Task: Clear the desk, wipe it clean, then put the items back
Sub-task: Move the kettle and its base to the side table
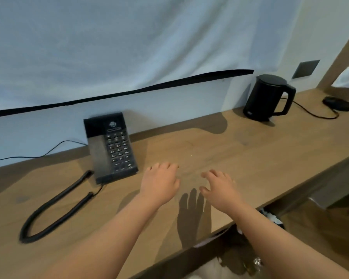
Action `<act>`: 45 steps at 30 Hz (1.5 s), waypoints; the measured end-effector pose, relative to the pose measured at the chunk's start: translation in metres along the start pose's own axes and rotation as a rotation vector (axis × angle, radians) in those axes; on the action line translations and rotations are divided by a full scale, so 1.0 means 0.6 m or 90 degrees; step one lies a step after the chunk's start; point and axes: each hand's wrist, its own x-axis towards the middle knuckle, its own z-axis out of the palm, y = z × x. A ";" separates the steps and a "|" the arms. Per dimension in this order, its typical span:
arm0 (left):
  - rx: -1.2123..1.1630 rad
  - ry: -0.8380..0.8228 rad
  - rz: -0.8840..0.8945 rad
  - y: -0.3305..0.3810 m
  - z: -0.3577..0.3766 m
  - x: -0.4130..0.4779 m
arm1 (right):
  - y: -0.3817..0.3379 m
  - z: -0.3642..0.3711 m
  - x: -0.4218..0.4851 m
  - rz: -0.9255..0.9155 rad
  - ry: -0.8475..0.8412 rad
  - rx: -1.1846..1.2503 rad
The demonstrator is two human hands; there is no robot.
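A wooden desk (220, 150) runs from lower left to upper right. A black desk phone (111, 146) stands left of centre by the wall, its coiled cord (54, 212) looping across the wood to the left. A black electric kettle (269, 97) stands at the far right near the wall. My left hand (159, 183) hovers over the desk just right of the phone, fingers apart, holding nothing. My right hand (220, 190) hovers beside it, fingers spread, also holding nothing. No cloth is in view.
A black round kettle base (337, 104) with its cable lies at the far right end. A thin phone cable (38, 154) trails along the wall at left. A white sheet (129, 43) hangs over the wall behind. Below the desk's front edge sits a bin with rubbish (270, 218).
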 end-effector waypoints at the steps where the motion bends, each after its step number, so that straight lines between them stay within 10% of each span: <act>1: -0.005 -0.003 -0.001 0.017 0.003 0.028 | 0.022 -0.012 0.019 0.006 0.001 -0.002; 45: -0.149 0.052 -0.242 0.778 0.161 0.703 | 0.927 -0.376 0.539 -0.112 -0.025 -0.017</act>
